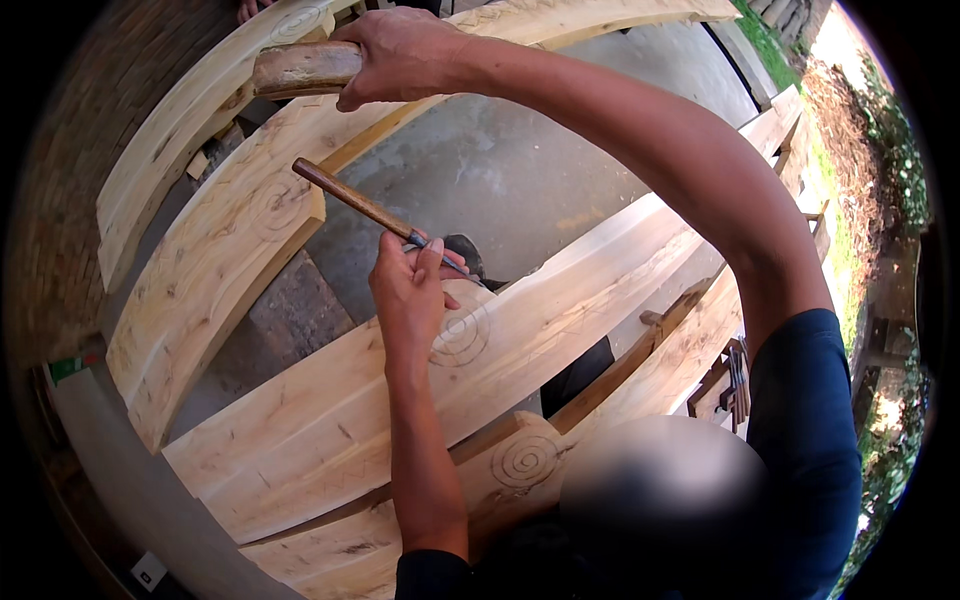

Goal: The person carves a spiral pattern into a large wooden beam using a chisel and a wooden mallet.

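My left hand (408,295) is wrapped round a chisel (352,197) with a wooden handle, near its metal shank. The blade points down toward the far edge of a long pale plank (560,310), beside concentric rings drawn on its surface (462,338). Whether the tip touches the wood, I cannot tell, as fingers cover part of it. Raised at the top, my right hand (410,55) is closed on a worn wooden mallet (305,69), which is held above and apart from the chisel's handle end.
Curved planks (210,270) with drawn rings and zigzag lines lie beyond and to the left. Nearer me is another plank with a dark spiral (525,462). A dark wooden block (300,310) sits on the concrete floor (510,170). Another person's hand (250,9) shows at the top left.
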Action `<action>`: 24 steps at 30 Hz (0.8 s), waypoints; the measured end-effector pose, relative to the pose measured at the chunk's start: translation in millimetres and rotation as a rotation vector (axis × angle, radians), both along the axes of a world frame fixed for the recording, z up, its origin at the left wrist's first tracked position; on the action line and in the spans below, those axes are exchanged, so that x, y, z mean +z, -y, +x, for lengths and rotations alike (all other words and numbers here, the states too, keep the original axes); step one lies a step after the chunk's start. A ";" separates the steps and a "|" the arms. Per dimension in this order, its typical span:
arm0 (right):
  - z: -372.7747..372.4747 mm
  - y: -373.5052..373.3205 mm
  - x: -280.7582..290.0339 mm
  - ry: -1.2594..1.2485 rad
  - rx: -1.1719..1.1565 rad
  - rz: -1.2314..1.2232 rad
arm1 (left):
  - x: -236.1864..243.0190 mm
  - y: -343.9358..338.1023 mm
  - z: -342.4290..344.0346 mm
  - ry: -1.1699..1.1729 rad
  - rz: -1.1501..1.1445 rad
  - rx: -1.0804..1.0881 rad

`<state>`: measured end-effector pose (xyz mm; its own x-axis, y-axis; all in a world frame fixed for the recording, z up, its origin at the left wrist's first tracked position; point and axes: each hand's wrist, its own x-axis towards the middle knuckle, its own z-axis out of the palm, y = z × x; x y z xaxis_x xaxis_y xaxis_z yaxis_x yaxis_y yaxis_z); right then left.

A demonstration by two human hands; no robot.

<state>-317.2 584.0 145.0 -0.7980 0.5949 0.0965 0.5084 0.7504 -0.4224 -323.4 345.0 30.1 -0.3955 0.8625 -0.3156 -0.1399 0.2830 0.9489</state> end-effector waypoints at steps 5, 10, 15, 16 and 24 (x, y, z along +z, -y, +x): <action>-32.5 5.7 1.3 0.154 0.041 0.135 | -2.0 0.1 0.3 0.014 0.003 0.003; -61.5 1.8 5.6 0.167 0.179 0.256 | -2.6 -0.1 -1.3 0.007 0.006 -0.003; -71.1 21.5 27.9 0.567 0.421 0.393 | 2.6 1.0 -1.1 -0.002 -0.002 -0.011; -74.3 20.5 25.3 0.544 0.434 0.414 | 2.6 1.7 -1.3 0.000 -0.001 -0.008; -66.6 28.3 26.0 0.523 0.401 0.381 | 7.8 0.8 -0.4 -0.003 -0.024 -0.007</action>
